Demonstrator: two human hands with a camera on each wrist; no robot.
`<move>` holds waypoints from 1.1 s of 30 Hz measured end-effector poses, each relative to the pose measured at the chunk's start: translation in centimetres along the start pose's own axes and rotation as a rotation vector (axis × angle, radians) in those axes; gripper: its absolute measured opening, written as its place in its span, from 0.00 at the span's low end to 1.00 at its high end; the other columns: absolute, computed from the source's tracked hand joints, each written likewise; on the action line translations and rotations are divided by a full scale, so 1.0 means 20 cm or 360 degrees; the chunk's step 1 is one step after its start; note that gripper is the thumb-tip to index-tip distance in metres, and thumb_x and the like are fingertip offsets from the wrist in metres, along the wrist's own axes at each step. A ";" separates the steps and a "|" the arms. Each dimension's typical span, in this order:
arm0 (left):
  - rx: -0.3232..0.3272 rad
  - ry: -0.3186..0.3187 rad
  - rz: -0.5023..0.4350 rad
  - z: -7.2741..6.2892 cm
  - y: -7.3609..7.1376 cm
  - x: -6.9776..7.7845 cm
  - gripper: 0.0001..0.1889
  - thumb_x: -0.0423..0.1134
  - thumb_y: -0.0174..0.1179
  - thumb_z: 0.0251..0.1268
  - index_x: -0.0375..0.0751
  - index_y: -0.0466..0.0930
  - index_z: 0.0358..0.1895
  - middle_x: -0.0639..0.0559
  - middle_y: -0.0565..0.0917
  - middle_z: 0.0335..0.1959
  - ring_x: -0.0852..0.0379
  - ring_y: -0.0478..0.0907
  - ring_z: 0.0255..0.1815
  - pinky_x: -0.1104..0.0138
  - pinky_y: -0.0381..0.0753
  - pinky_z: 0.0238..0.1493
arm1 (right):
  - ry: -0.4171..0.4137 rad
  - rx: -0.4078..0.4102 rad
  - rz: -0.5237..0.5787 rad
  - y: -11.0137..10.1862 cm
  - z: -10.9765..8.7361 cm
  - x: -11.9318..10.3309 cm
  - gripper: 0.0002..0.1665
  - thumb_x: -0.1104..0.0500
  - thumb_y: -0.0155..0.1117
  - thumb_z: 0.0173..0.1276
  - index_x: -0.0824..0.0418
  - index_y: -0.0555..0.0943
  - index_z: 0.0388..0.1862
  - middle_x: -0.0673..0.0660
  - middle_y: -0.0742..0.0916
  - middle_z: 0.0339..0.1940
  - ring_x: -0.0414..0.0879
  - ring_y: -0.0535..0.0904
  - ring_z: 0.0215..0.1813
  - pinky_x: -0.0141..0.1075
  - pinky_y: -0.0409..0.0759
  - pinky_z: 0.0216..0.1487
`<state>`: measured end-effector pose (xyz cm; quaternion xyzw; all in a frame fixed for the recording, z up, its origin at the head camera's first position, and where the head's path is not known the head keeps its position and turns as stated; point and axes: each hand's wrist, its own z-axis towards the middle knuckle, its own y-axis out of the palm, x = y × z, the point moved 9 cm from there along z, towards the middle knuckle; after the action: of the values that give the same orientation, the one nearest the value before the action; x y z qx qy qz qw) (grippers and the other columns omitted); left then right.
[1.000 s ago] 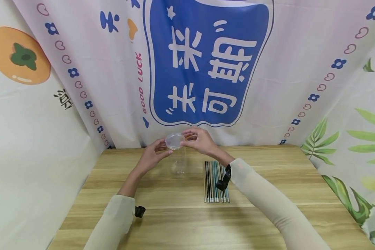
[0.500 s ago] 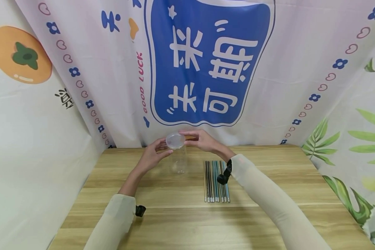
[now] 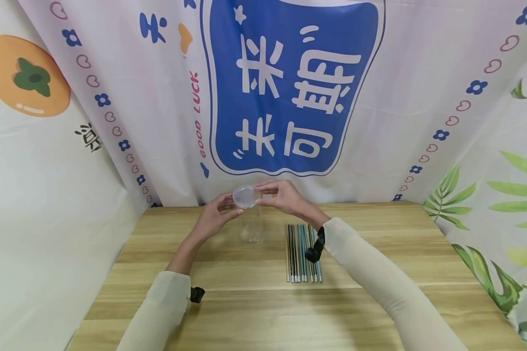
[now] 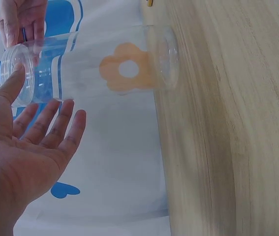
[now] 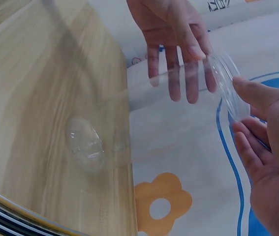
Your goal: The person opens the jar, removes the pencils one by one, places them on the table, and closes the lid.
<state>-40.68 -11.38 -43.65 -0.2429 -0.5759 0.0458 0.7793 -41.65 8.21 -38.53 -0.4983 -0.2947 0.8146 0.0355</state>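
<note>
A tall clear plastic jar (image 3: 250,228) stands upright near the back edge of the wooden table, its round clear lid (image 3: 244,197) on top. My left hand (image 3: 214,217) holds the jar near its neck from the left, thumb in front and fingers behind. In the left wrist view the thumb lies by the rim (image 4: 25,73) and the fingers spread along the jar's side. From the right, my right hand (image 3: 286,199) pinches the lid's edge between thumb and fingers, as the right wrist view also shows on the lid (image 5: 228,88). Nothing shows inside the jar.
A row of several pencils (image 3: 304,256), black, teal and wood-coloured, lies right of the jar, partly under the right wrist's black camera (image 3: 314,248). A printed cloth (image 3: 360,180) hangs right behind the table (image 3: 254,312), and more cloth flanks both sides.
The right hand's fingers shifted along the lid's edge, straightening and then closing on it again. The left hand, jar and pencils have stayed in place.
</note>
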 end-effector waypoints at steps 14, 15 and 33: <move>0.0011 0.0019 -0.0020 0.01 0.00 0.01 0.33 0.37 0.74 0.69 0.35 0.73 0.74 0.35 0.83 0.66 0.37 0.81 0.66 0.50 0.86 0.64 | -0.0012 0.0121 -0.0006 0.01 -0.03 -0.01 0.28 0.58 0.84 0.62 0.66 0.86 0.58 0.62 0.86 0.55 0.55 0.87 0.55 0.46 0.89 0.59; 0.0011 0.0017 -0.0026 0.01 0.00 0.01 0.33 0.37 0.74 0.69 0.35 0.73 0.74 0.35 0.83 0.66 0.37 0.81 0.66 0.50 0.86 0.63 | -0.0017 0.0103 0.0016 0.01 -0.02 -0.01 0.29 0.58 0.83 0.63 0.66 0.85 0.60 0.62 0.85 0.57 0.57 0.86 0.57 0.48 0.89 0.60; -0.0014 0.0021 -0.0041 -0.01 0.00 0.01 0.34 0.40 0.73 0.70 0.36 0.72 0.75 0.35 0.81 0.67 0.36 0.80 0.68 0.50 0.85 0.65 | 0.0025 -0.0259 0.0174 0.04 0.00 0.06 0.30 0.58 0.67 0.79 0.58 0.75 0.77 0.59 0.80 0.75 0.55 0.82 0.68 0.43 0.86 0.65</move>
<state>-40.34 -11.32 -43.48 -0.2393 -0.5741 0.0317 0.7824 -42.03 7.89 -39.84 -0.5213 -0.3321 0.7847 -0.0473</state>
